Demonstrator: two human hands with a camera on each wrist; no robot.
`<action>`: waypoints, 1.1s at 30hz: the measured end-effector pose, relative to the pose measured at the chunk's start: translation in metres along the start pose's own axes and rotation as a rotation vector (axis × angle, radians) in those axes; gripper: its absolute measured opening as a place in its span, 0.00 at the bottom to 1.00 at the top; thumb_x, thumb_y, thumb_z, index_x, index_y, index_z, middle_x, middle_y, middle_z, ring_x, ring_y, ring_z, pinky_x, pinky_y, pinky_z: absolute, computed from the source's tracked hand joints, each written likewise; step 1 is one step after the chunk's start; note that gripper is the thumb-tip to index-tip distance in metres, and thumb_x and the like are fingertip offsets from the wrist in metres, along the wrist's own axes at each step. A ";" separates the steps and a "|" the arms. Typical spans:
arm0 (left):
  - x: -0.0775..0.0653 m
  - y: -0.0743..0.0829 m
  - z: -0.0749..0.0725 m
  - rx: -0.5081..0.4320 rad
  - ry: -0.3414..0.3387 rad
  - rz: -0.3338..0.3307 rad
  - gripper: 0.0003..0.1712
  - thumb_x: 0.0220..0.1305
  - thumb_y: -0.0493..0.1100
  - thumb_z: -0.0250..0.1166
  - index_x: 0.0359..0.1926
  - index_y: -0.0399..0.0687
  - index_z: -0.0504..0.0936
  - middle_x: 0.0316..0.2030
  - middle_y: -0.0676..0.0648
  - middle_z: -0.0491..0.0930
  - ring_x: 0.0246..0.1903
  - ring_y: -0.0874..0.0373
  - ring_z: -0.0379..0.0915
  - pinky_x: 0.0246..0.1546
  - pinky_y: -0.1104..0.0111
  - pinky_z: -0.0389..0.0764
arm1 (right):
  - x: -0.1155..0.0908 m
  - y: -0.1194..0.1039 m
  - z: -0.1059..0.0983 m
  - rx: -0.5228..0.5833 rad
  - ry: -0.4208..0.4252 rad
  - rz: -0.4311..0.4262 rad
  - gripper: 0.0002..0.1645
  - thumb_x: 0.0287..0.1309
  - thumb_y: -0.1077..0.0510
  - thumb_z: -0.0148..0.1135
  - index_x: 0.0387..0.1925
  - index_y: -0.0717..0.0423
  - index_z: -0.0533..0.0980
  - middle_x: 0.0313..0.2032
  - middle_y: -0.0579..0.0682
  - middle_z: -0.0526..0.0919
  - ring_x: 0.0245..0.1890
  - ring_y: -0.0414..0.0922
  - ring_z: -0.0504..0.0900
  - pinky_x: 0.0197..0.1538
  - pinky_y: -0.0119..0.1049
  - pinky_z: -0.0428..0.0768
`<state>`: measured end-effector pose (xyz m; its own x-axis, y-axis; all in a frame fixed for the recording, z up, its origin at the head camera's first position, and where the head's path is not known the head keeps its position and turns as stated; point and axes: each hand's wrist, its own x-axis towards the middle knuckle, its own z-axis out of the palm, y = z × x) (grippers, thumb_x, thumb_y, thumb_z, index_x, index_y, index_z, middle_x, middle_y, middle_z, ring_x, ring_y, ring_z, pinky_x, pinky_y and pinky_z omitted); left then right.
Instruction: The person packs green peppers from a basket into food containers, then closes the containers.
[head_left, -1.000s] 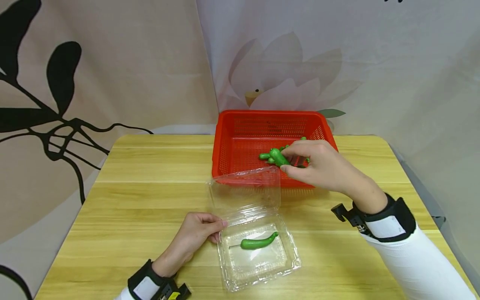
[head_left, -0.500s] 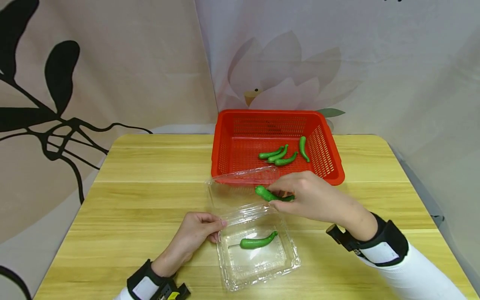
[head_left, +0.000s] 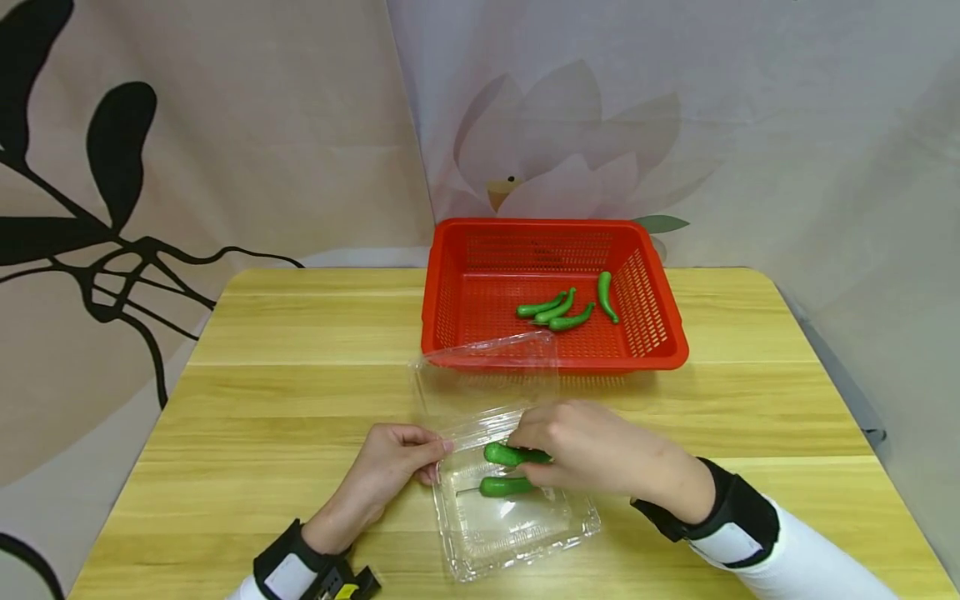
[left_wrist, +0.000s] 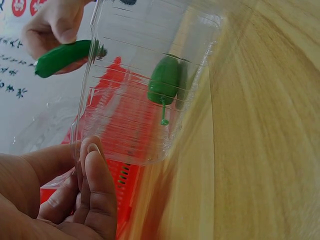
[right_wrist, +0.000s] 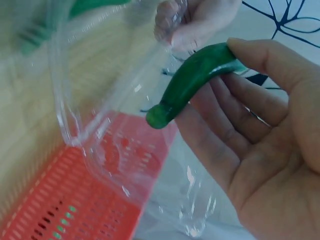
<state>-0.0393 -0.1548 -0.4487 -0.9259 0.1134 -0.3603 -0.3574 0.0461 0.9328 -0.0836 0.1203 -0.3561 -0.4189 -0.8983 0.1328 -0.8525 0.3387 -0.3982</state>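
A clear plastic clamshell box point(head_left: 517, 546) lies with its lid raised toward the back. My left hand point(head_left: 401, 462) pinches its left rim between thumb and fingers, as the left wrist view also shows. One green chili pepper point(head_left: 504, 487) rests on the box's bottom, its stem pointing left. Over the box my right hand point(head_left: 577, 446) pinches a second green chili pepper point(right_wrist: 195, 75) between thumb and fingers. In the left wrist view this held chili pepper point(left_wrist: 62, 59) shows just above the rim of the box.
Behind the box stands a red plastic basket point(head_left: 555, 363) with perforated sides. Several green chili peppers point(head_left: 555, 312) lie in it, one of them point(head_left: 606, 297) apart at the right. The clear lid point(head_left: 487, 379) overlaps the basket's front left in the head view. All stand on a wooden table point(head_left: 315, 375).
My right hand has carried a chili pepper out of the red basket, moving toward me and to the left, down over the clear box. The left hand has stayed at the rim.
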 end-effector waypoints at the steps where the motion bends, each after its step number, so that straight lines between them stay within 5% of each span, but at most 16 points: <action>1: 0.000 0.000 0.000 0.001 0.000 0.001 0.11 0.64 0.35 0.75 0.39 0.27 0.87 0.24 0.43 0.84 0.20 0.61 0.77 0.24 0.71 0.83 | 0.000 -0.001 0.003 -0.006 -0.016 0.002 0.05 0.63 0.56 0.75 0.38 0.51 0.86 0.32 0.37 0.82 0.33 0.32 0.79 0.40 0.25 0.81; 6: 0.000 0.000 0.000 0.003 0.005 0.001 0.11 0.64 0.35 0.75 0.39 0.27 0.87 0.24 0.43 0.84 0.20 0.61 0.77 0.24 0.71 0.83 | 0.001 -0.007 0.016 -0.032 -0.100 0.026 0.05 0.64 0.56 0.74 0.33 0.47 0.84 0.29 0.35 0.78 0.30 0.30 0.75 0.37 0.26 0.80; 13: 0.000 0.000 0.000 0.005 0.006 0.000 0.11 0.64 0.35 0.75 0.39 0.27 0.87 0.25 0.43 0.84 0.20 0.61 0.77 0.24 0.72 0.83 | 0.004 -0.012 0.036 -0.045 -0.159 0.037 0.21 0.63 0.57 0.73 0.19 0.44 0.72 0.20 0.33 0.66 0.21 0.30 0.64 0.28 0.24 0.65; 33: -0.001 0.001 0.001 0.014 0.008 0.000 0.10 0.64 0.35 0.75 0.38 0.27 0.87 0.23 0.44 0.83 0.20 0.61 0.77 0.24 0.71 0.83 | 0.005 -0.012 0.054 -0.158 -0.253 0.056 0.19 0.59 0.55 0.77 0.20 0.46 0.74 0.20 0.35 0.68 0.20 0.33 0.64 0.26 0.27 0.68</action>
<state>-0.0385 -0.1542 -0.4478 -0.9270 0.1055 -0.3600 -0.3554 0.0604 0.9328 -0.0589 0.0967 -0.3997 -0.3924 -0.9115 -0.1232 -0.8767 0.4112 -0.2497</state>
